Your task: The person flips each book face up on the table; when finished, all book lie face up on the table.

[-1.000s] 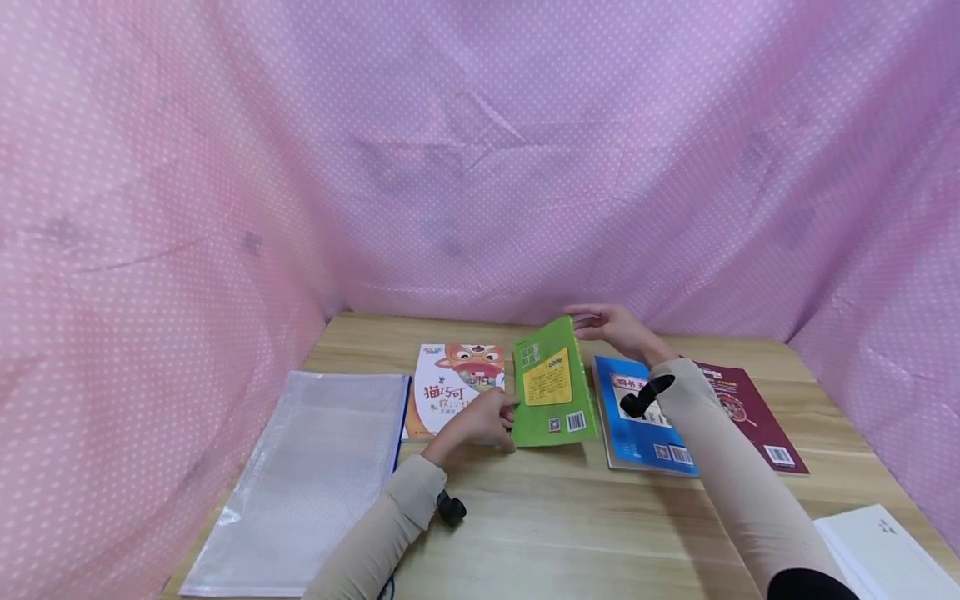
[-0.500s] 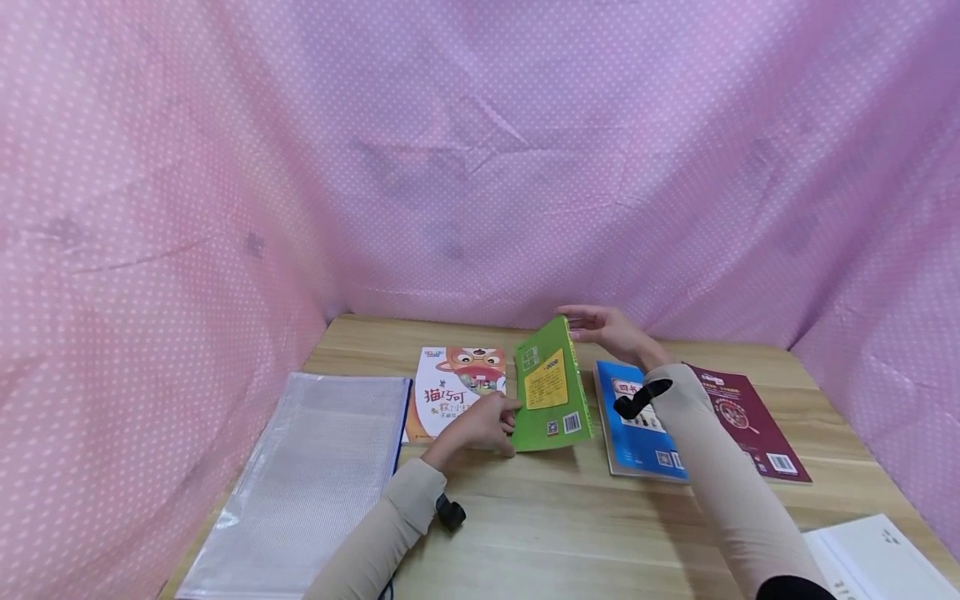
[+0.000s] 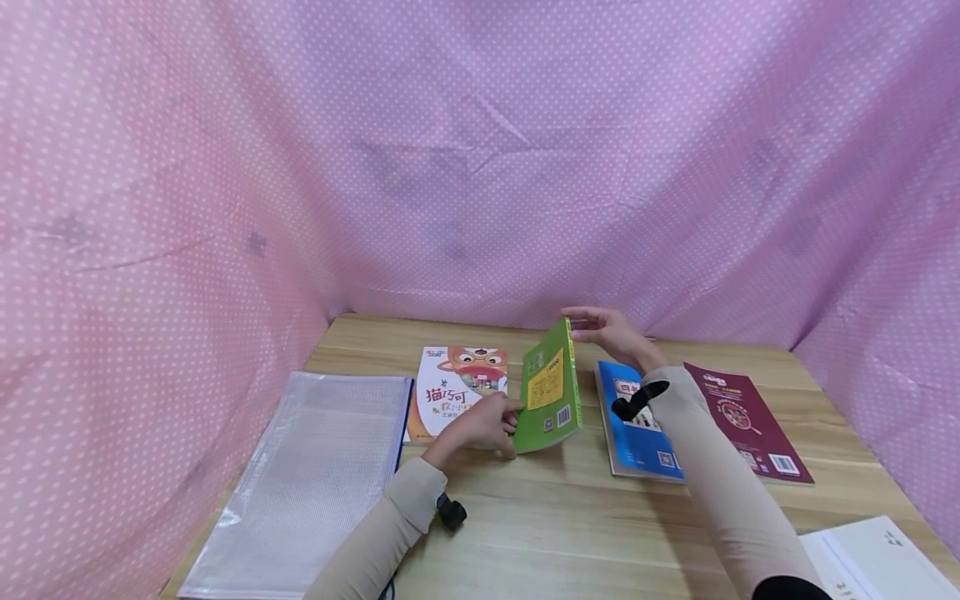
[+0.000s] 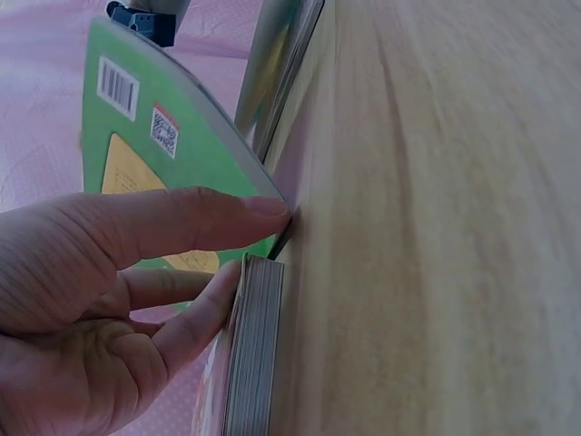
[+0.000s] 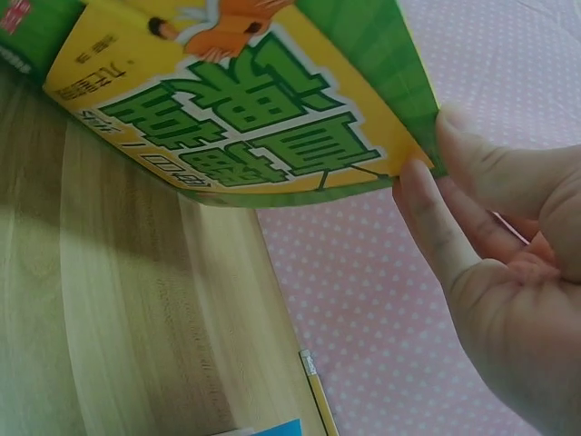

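The thin green paperback book [image 3: 551, 390] stands tilted on the wooden table [image 3: 570, 517], left hand [image 3: 480, 423] pinching its 7 o'clock corner, right hand [image 3: 611, 329] pinching its 1 o'clock edge; only the right-wrist view shows its yellow front with green Chinese characters

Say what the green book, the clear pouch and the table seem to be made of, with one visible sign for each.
Green book: glossy printed paper cover, which bends between the left hand and right hand.
Clear pouch: probably soft see-through plastic with a mesh pattern and a dark edge strip.
Table: pale wood or wood-look laminate, with grain lines showing.
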`<state>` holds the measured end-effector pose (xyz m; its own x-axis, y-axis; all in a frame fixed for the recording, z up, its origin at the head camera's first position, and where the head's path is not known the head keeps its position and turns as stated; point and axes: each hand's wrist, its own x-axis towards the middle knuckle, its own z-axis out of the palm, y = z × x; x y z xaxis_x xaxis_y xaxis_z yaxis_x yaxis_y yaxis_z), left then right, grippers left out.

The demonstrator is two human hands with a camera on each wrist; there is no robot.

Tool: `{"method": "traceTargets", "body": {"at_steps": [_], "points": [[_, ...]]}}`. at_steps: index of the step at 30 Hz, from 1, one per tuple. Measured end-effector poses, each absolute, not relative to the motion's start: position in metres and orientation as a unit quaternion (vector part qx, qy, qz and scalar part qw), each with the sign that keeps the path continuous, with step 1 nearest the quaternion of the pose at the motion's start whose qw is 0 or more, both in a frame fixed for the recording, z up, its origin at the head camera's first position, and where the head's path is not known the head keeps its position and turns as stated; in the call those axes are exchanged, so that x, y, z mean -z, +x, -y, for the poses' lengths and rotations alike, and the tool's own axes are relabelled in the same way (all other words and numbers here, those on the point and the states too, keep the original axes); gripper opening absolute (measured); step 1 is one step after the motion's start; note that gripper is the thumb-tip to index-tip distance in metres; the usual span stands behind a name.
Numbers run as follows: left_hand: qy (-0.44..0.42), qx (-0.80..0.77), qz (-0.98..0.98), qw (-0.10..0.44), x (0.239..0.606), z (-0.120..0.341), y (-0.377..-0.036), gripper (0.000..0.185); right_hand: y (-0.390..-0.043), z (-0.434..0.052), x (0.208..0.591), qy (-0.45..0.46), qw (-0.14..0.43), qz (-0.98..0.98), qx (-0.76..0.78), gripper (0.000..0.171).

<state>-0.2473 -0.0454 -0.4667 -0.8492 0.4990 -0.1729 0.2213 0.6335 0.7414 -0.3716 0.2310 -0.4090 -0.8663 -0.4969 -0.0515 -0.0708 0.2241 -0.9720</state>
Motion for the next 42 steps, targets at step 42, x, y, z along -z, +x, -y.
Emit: {"method": "traceTargets", "body": {"at_steps": [42], "points": [[0.206,-0.473,-0.832,0.202,0.473,0.033,-0.246,0.084,-0.371,-0.207,0.401,-0.189,0.150,-0.785,0.570,0.056]]}}
